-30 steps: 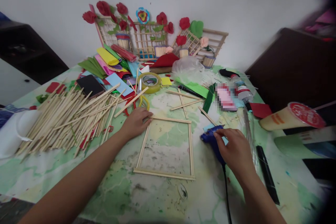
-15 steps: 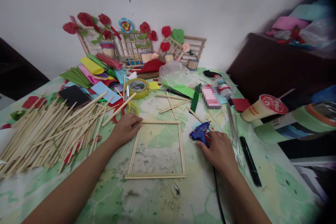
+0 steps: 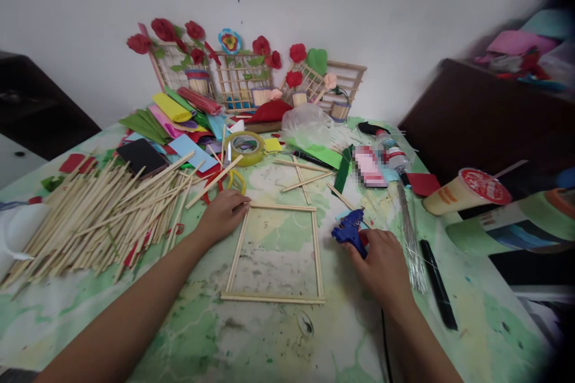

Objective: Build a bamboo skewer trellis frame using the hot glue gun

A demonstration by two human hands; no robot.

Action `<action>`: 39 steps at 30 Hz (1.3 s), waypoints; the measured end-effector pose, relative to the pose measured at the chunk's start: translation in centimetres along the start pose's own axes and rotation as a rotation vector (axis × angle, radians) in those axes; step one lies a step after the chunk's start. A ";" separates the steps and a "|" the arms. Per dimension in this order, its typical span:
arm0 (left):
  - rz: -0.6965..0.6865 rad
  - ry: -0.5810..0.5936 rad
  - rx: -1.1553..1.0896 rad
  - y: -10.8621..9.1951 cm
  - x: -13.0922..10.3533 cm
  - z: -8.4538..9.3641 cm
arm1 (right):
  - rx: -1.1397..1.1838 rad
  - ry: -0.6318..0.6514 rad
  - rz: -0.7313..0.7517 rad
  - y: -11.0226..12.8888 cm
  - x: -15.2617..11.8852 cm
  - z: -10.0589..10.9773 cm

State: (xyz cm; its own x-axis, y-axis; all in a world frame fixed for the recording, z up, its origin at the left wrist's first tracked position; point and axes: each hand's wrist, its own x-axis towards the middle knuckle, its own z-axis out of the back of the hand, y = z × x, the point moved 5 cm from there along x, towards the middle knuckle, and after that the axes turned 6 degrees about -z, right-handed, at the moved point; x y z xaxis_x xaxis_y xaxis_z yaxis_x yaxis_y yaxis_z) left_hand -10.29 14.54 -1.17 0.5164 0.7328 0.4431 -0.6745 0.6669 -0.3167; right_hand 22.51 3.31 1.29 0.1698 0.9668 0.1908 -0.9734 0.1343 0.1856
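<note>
In the head view a square frame of thin wooden sticks (image 3: pixel 275 298) lies flat on the table. My left hand (image 3: pixel 224 213) is closed at its upper left corner, thumb and fingers pinching the stick there. To the right of the frame, my right hand (image 3: pixel 381 257) is closed around the handle of a blue glue gun (image 3: pixel 350 230). The gun's nozzle points away from me, and its black cord (image 3: pixel 385 341) runs down toward the front edge. Part of the handle is hidden behind my fingers.
A big pile of wooden sticks (image 3: pixel 103 221) spreads at left. Scissors (image 3: pixel 237 181), a tape roll (image 3: pixel 245 148) and several loose sticks (image 3: pixel 302 179) lie beyond the frame. A black marker (image 3: pixel 439 284), wires (image 3: pixel 411 251), a drink cup (image 3: pixel 465 192) and a bottle (image 3: pixel 503 227) are at right.
The view has turned slightly left, so everything sits further right in the picture. My left hand stays on the frame's corner; the glue gun, in my right hand, has tilted slightly.
</note>
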 end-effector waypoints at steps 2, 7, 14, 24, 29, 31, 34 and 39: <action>0.005 -0.016 -0.001 0.0 0.0 0.1 | 0.059 -0.052 0.026 0.1 -0.1 0.3; -0.004 -0.053 0.001 0.0 -0.1 0.2 | 0.397 -0.107 0.058 -0.5 -0.3 0.4; 0.027 -0.114 0.034 -0.6 0.7 1.3 | 1.165 -0.037 -0.131 -1.9 -0.9 -0.6; -0.291 0.196 -0.076 -11.9 12.2 -2.5 | 1.387 -0.023 -0.242 -2.4 -1.3 -1.2; -0.293 0.312 -0.195 -13.2 14.6 -5.9 | 1.339 -0.022 -0.214 -2.5 -1.1 -1.3; -0.315 0.318 -0.300 -13.2 14.8 -6.5 | 1.328 -0.015 -0.204 -2.5 -1.1 -1.3; -0.299 0.308 -0.460 -12.8 14.9 -7.0 | 1.338 -0.005 -0.172 -2.3 -1.2 -1.4; -0.250 0.278 -0.655 -12.1 14.7 -7.1 | 1.310 -0.027 -0.137 -2.2 -1.1 -1.5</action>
State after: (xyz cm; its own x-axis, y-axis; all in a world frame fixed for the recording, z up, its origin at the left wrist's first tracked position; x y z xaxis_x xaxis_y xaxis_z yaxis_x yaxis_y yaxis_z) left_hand 9.17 18.20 3.19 0.7859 0.4979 0.3667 -0.1125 0.6983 -0.7070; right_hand 24.26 2.29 -0.76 0.2723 0.9557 0.1122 -0.0820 -0.0932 0.9923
